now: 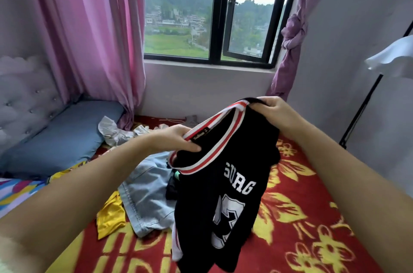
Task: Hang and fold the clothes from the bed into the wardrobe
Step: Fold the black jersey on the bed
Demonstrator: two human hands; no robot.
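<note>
Black jersey [225,183] held up, L hand [176,140] & R hand [271,114] fingers pinching striped collar [214,122]

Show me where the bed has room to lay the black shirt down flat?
Bare red blanket lies right of the black shirt, toward the wall, and in front near the yellow garment. It is crowded left of the shirt: the denim piece, the yellow garment and white clothes by the blue pillow.
</note>
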